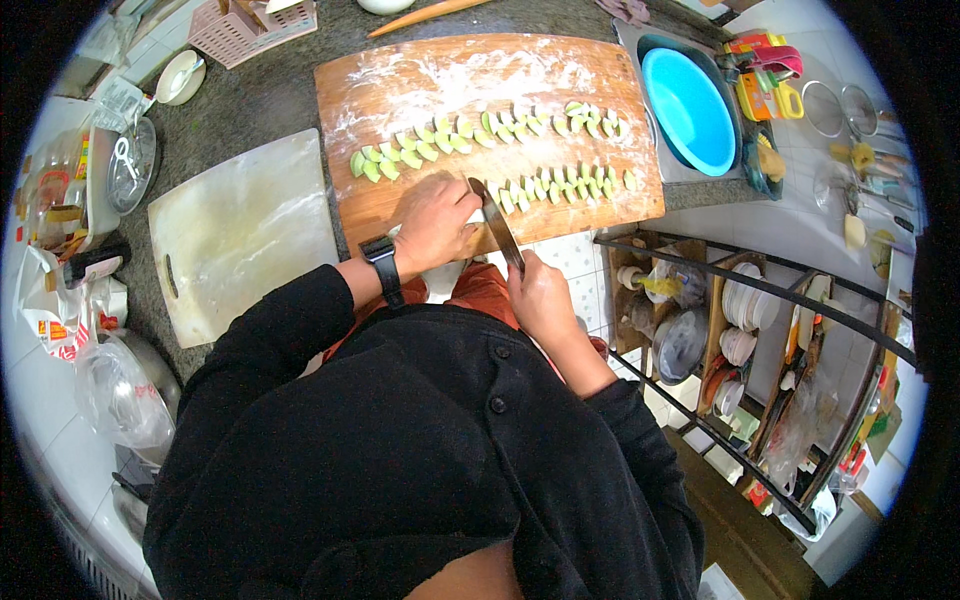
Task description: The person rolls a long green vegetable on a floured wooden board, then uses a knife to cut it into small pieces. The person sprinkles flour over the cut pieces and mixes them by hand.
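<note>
My right hand (pixel 541 294) grips the handle of a kitchen knife (pixel 501 225), its dark blade pointing up and left at the near edge of a floured wooden board (pixel 487 82). Close to the blade's left side, my left hand (pixel 437 217) is bent over a whitish piece (pixel 475 217), mostly hidden by the fingers; its exact kind cannot be told. Small pale-green pieces (pixel 425 150) lie in a long row across the board. A second row of green pieces (pixel 556 187) lies nearer, to the right of the blade.
Left of the board lies a white plastic cutting board (pixel 244 225). A blue basin (pixel 690 112) sits in the sink at the right. A bowl with a spoon (pixel 181 78) and a pink basket (pixel 251 34) stand at the back left. Below right is a dish rack (pixel 750 274).
</note>
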`<action>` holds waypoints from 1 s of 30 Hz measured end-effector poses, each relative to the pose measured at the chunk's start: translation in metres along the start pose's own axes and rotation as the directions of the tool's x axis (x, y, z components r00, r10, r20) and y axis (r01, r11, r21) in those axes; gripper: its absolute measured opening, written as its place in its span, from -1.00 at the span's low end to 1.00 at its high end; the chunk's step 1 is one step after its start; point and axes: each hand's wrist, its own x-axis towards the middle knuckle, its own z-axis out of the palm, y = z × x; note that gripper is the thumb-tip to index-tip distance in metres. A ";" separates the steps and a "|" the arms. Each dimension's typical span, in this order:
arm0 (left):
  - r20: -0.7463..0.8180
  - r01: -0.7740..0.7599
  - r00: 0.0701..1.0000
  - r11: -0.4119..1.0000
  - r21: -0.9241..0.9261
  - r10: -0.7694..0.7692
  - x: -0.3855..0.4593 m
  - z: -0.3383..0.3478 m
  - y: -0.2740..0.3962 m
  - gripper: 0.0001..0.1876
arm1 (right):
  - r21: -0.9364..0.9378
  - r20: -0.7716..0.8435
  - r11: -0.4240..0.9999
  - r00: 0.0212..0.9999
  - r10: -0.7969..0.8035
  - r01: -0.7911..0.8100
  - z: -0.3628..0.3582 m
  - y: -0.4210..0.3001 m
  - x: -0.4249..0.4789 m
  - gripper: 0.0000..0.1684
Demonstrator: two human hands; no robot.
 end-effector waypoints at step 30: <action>-0.059 0.064 0.996 0.993 -0.099 -0.070 -0.023 -0.004 -0.016 -0.73 | 0.079 0.022 0.996 0.999 -0.045 0.043 -0.007 -0.009 -0.011 -0.78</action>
